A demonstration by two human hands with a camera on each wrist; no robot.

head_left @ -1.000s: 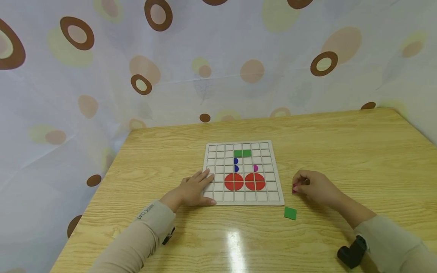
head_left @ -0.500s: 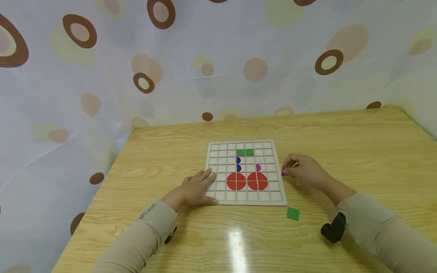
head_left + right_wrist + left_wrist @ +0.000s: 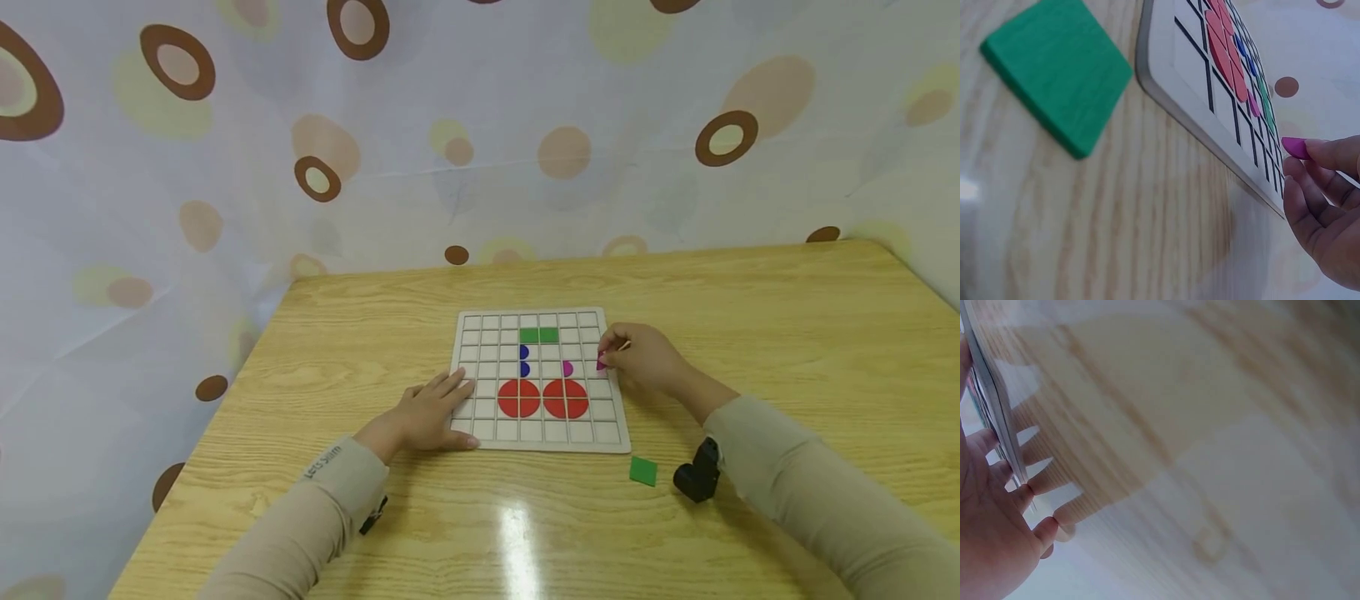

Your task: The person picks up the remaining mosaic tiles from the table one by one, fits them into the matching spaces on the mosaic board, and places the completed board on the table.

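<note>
A white grid board (image 3: 487,429) lies on the wooden table. My left hand (image 3: 431,414) rests on its left edge with fingers spread; the left wrist view shows that hand (image 3: 991,519) against the board's side. Between thumb and fingers my right hand (image 3: 647,358) pinches a magenta half-round tile (image 3: 1295,147), held over the board's right edge. Set in the grid are red quarter-round tiles (image 3: 518,398) forming two circles. Two blue half-round tiles (image 3: 524,369), one magenta half-round tile (image 3: 567,368) and two green square tiles (image 3: 548,335) also sit there.
A loose green square tile (image 3: 642,471) lies on the table (image 3: 375,333) just off the board's near right corner. Behind the table hangs a patterned cloth (image 3: 495,100). A black wrist camera (image 3: 699,473) sits at the right sleeve, near the loose tile.
My right hand has carried the magenta half-round tile left and away from me, from the table beside the board to over its right edge. The left hand stays on the board.
</note>
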